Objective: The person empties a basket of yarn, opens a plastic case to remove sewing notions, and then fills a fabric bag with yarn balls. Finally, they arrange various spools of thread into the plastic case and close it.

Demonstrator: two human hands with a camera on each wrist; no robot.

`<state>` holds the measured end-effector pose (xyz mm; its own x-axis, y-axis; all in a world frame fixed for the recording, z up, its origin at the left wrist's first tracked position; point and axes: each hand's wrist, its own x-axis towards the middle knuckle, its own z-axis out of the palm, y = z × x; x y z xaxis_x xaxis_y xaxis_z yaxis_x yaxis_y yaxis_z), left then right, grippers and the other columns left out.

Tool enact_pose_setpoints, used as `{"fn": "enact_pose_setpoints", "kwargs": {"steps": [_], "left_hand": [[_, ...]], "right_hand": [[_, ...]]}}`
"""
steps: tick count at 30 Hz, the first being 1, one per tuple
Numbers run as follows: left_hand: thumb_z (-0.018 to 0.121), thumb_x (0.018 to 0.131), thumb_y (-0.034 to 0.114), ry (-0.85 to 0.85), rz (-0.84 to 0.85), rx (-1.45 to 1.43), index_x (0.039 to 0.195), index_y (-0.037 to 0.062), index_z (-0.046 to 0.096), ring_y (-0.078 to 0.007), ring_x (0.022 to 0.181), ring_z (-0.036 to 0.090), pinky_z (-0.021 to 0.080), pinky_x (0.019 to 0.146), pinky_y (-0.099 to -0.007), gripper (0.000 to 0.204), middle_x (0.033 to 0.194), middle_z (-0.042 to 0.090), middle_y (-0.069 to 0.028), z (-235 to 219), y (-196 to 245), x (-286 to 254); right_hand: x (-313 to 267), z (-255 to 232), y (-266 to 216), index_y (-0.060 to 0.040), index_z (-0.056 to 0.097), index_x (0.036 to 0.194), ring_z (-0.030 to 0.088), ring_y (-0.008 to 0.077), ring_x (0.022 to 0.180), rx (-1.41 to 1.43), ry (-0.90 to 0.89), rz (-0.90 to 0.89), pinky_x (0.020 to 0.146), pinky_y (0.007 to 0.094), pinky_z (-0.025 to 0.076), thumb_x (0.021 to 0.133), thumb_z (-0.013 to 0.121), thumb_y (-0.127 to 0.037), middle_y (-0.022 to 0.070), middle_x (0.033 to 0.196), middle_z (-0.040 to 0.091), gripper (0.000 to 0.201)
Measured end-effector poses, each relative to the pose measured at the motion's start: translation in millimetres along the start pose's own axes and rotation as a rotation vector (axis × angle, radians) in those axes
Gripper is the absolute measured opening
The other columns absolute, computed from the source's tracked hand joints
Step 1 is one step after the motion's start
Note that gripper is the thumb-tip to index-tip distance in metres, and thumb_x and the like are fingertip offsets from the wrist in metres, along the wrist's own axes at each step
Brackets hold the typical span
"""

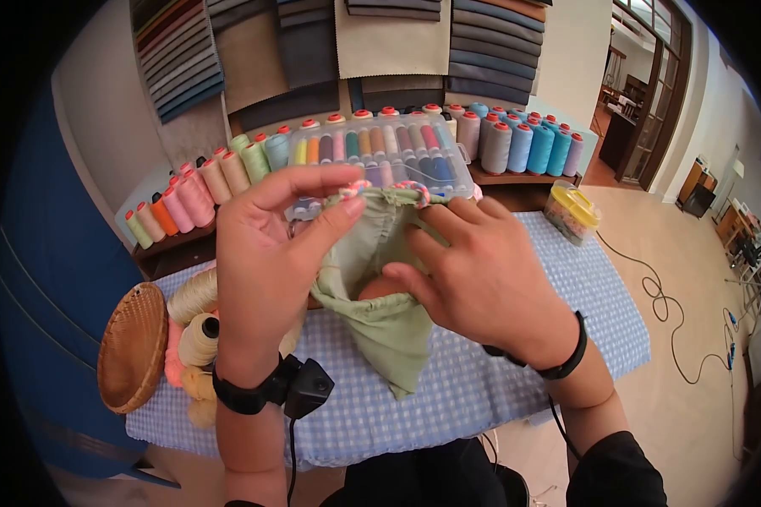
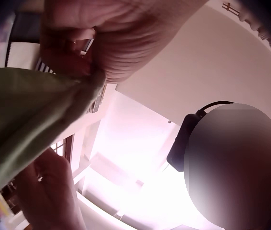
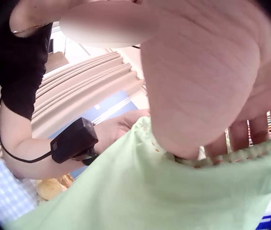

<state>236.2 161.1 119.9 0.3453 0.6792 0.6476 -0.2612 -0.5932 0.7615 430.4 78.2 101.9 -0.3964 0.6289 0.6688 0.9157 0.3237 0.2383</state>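
A light green cloth pouch (image 1: pixel 389 334) hangs between the hands with its mouth open and its lower end pointed. Pink, white and blue twisted cord (image 1: pixel 411 188) loops along the far rim. The left hand (image 1: pixel 266 253) pinches the rim and cord between thumb and index finger. Curled over the rim's right part are fingers of the right hand (image 1: pixel 490 275), its thumb lying across the opening. In the right wrist view, green cloth (image 3: pixel 149 177) with small orange stitches passes in front of the right hand's fingers (image 3: pixel 240 136). The left wrist view shows folded cloth (image 2: pixel 25 115) beside the left hand (image 2: pixel 121 38).
A blue checked cloth (image 1: pixel 566 279) covers the table. Behind stand a clear case of threads (image 1: pixel 380 144) and rows of spools (image 1: pixel 524 144). At left are a wicker basket (image 1: pixel 133 348) and yarn (image 1: pixel 199 338); at right, a yellow-lidded tub (image 1: pixel 572 211).
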Motion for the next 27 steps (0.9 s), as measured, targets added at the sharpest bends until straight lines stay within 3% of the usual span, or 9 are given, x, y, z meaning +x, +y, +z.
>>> {"fn": "enact_pose_setpoints", "kwargs": {"steps": [4, 8, 9, 13, 16, 18, 19, 22, 27], "left_hand": [[0.072, 0.09, -0.004, 0.052, 0.085, 0.091, 0.113, -0.0044, 0.072, -0.0085, 0.104, 0.063, 0.053, 0.084, -0.0233, 0.022, 0.11, 0.072, -0.0072, -5, -3, 4], [0.068, 0.093, -0.002, 0.031, 0.095, 0.117, 0.115, -0.0027, 0.071, -0.0065, 0.09, 0.064, 0.053, 0.07, -0.0204, 0.023, 0.103, 0.068, -0.0049, -3, -3, 4], [0.065, 0.093, -0.002, 0.039, 0.004, 0.08, 0.115, -0.0005, 0.072, -0.0028, 0.072, 0.061, 0.051, 0.057, -0.0205, 0.022, 0.098, 0.065, -0.0037, -1, 1, 2], [0.065, 0.09, -0.004, 0.051, -0.116, 0.058, 0.112, 0.0019, 0.073, 0.001, 0.06, 0.054, 0.043, 0.048, -0.0194, 0.025, 0.096, 0.064, -0.0019, -4, 17, -5], [0.063, 0.089, -0.005, -0.193, -0.279, 0.265, 0.118, 0.0003, 0.071, -0.0026, 0.057, 0.054, 0.045, 0.053, -0.0234, 0.031, 0.103, 0.07, -0.0066, -30, 34, -6], [0.066, 0.084, -0.004, -0.667, -0.222, 0.546, 0.118, 0.0023, 0.071, -0.0025, 0.053, 0.051, 0.039, 0.052, -0.0212, 0.035, 0.084, 0.067, -0.0015, -45, 44, -7], [0.068, 0.081, -0.002, -0.732, -0.253, 0.501, 0.11, 0.0034, 0.073, -0.0036, 0.052, 0.05, 0.036, 0.053, -0.0204, 0.03, 0.07, 0.061, 0.0008, -46, 47, -10], [0.066, 0.081, -0.003, -0.85, -0.409, 0.46, 0.1, 0.0045, 0.073, -0.0059, 0.052, 0.05, 0.037, 0.053, -0.022, 0.022, 0.066, 0.059, 0.0005, -38, 60, -10], [0.059, 0.081, -0.005, -0.974, -0.131, 0.404, 0.096, 0.0, 0.072, -0.014, 0.057, 0.055, 0.039, 0.055, -0.0268, 0.021, 0.079, 0.061, -0.007, -39, 40, -15]], "right_hand": [[2, -28, 18, 0.0006, 0.07, 0.07, 0.06, 0.0298, 0.085, 0.234, -0.18, -0.095, 0.079, 0.041, 0.044, 0.086, 0.071, -0.053, 0.0152, 0.087, 0.063, 0.056], [0, -29, 36, 0.0032, 0.068, 0.072, 0.057, 0.039, 0.128, 0.206, -0.106, -0.123, 0.111, 0.0532, 0.038, 0.071, 0.077, -0.017, 0.0253, 0.135, 0.061, 0.022], [0, -28, 40, 0.0037, 0.069, 0.072, 0.051, 0.0423, 0.136, 0.301, -0.09, -0.103, 0.118, 0.0573, 0.031, 0.062, 0.07, -0.006, 0.0261, 0.138, 0.06, 0.014], [6, -36, 54, 0.0025, 0.069, 0.067, 0.05, 0.0456, 0.139, 0.635, -0.078, -0.205, 0.119, 0.0584, 0.027, 0.061, 0.068, -0.01, 0.0267, 0.136, 0.062, 0.014], [3, -48, 57, -0.001, 0.069, 0.065, 0.056, 0.0459, 0.133, 0.861, -0.293, -0.326, 0.117, 0.0616, 0.027, 0.067, 0.071, -0.018, 0.0268, 0.13, 0.066, 0.017], [3, -51, 53, -0.0045, 0.065, 0.059, 0.06, 0.0429, 0.129, 0.916, -0.545, -0.375, 0.114, 0.0653, 0.026, 0.069, 0.075, -0.023, 0.0213, 0.12, 0.071, 0.024], [-1, -52, 47, -0.0042, 0.063, 0.059, 0.061, 0.0414, 0.128, 0.916, -0.579, -0.369, 0.114, 0.0657, 0.027, 0.067, 0.076, -0.021, 0.0184, 0.117, 0.073, 0.023], [-7, -57, 31, -0.0036, 0.061, 0.058, 0.064, 0.0392, 0.124, 0.856, -0.644, -0.322, 0.113, 0.0665, 0.029, 0.063, 0.076, -0.017, 0.013, 0.107, 0.075, 0.021], [-12, -66, 24, -0.0029, 0.062, 0.058, 0.069, 0.0374, 0.113, 0.745, -0.631, -0.216, 0.113, 0.067, 0.03, 0.058, 0.07, -0.014, 0.0091, 0.088, 0.075, 0.013]]}}
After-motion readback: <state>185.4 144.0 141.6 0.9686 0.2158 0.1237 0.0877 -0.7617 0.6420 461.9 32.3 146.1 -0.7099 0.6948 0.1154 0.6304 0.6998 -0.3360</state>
